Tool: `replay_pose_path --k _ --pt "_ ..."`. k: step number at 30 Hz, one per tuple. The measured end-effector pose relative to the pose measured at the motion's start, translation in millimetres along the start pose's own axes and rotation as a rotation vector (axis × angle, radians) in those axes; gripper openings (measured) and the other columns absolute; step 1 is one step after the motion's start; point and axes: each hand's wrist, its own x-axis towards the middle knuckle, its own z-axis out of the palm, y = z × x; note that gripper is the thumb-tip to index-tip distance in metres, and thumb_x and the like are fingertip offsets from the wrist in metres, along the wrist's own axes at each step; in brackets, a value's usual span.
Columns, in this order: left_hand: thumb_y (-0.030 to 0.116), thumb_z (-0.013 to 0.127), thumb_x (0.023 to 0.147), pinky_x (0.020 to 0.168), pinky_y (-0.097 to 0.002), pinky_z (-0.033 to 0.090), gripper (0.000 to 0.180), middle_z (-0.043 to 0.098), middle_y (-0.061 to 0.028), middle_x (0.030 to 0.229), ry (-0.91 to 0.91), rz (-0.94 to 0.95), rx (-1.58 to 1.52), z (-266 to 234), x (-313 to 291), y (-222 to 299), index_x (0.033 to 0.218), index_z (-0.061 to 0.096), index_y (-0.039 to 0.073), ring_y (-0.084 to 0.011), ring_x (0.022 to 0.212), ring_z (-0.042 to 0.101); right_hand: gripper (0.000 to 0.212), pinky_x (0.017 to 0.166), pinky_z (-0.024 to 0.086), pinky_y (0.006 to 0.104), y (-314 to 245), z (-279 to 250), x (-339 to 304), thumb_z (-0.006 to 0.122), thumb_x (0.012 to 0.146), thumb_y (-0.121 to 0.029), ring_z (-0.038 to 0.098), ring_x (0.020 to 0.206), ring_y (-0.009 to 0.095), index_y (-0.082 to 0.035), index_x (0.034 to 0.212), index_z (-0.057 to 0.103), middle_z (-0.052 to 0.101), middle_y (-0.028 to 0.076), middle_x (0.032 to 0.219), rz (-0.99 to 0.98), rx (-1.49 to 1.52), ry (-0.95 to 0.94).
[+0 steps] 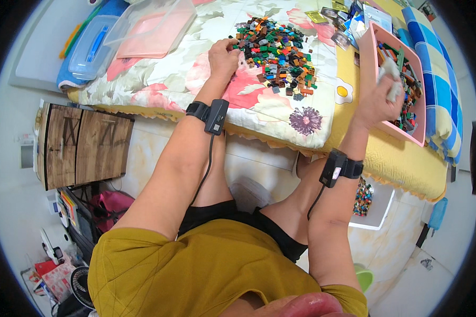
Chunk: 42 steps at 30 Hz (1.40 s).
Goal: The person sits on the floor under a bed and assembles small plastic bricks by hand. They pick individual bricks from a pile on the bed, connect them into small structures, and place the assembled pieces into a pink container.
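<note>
A loose pile of small multicoloured toy building bricks [277, 55] lies on the flowered bedding. At its left edge is my left hand [225, 57], fingers curled and closed at the bricks; whatever may be between the fingertips is too small to make out. My right hand [382, 103] is over the near part of a pink plastic bin [419, 124] on the right. It grips a crumpled white cloth [390, 74], part of which sticks up above the fingers. Inside the bin are many more toy bricks [410, 87], partly hidden by the hand and cloth.
Cards and packets [349, 21] lie beyond the bin, beside a blue checked bedding roll [436, 79]. A clear container [148, 31] and a blue-lidded box [92, 47] stand far left. Below the bed is a white tray of small pieces [378, 211]; a wooden cabinet [84, 145] stands left.
</note>
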Motion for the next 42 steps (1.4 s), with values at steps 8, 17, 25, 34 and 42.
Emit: replay_pose_path --k 8,17,25,34,42 --pt "-0.004 0.074 0.073 0.060 -0.0230 0.052 0.024 0.063 -0.0051 0.080 0.039 -0.279 -0.546 -9 -10 39 0.096 0.065 -0.002 -0.0097 0.069 0.059 0.014 0.062 0.046 0.0230 -14 35 -54 0.065 0.089 -0.009 0.056 0.070 0.006 0.003 0.095 0.068 0.065 0.000 0.080 0.420 0.299 -0.391" --pt "-0.002 0.074 0.077 0.070 -0.0222 0.052 0.023 0.065 -0.0047 0.085 -0.221 -0.287 -0.746 -14 -43 95 0.098 0.064 -0.001 -0.0094 0.077 0.061 0.018 0.072 0.053 0.0268 -20 55 -108 0.070 0.088 -0.012 0.063 0.081 0.011 -0.001 0.103 0.071 0.069 0.003 0.090 0.423 0.265 -0.736" --pt "-0.005 0.068 0.080 0.070 -0.0207 0.050 0.023 0.066 -0.0026 0.091 -0.326 -0.267 -0.710 -2 -52 99 0.101 0.064 0.000 -0.0070 0.078 0.060 0.018 0.066 0.050 0.0412 -23 54 -116 0.071 0.079 -0.018 0.066 0.072 0.035 -0.003 0.087 0.067 0.066 0.019 0.078 0.248 -0.002 -0.929" --pt "-0.002 0.066 0.081 0.073 -0.0246 0.051 0.025 0.066 -0.0024 0.088 -0.238 0.028 -0.371 -3 -67 110 0.106 0.065 0.003 -0.0106 0.078 0.062 0.019 0.069 0.050 0.0416 -21 46 -111 0.069 0.073 -0.010 0.065 0.077 0.034 -0.001 0.090 0.066 0.066 0.018 0.083 0.163 0.043 -0.899" --pt "0.005 0.061 0.083 0.070 -0.0318 0.054 0.016 0.072 -0.0127 0.088 0.041 -0.047 -0.179 -15 -35 75 0.095 0.071 0.001 -0.0223 0.078 0.069 0.018 0.090 0.047 0.0409 4 -6 28 0.067 0.079 -0.005 0.060 0.099 0.030 0.002 0.096 0.067 0.066 0.015 0.102 -0.554 -0.388 0.027"
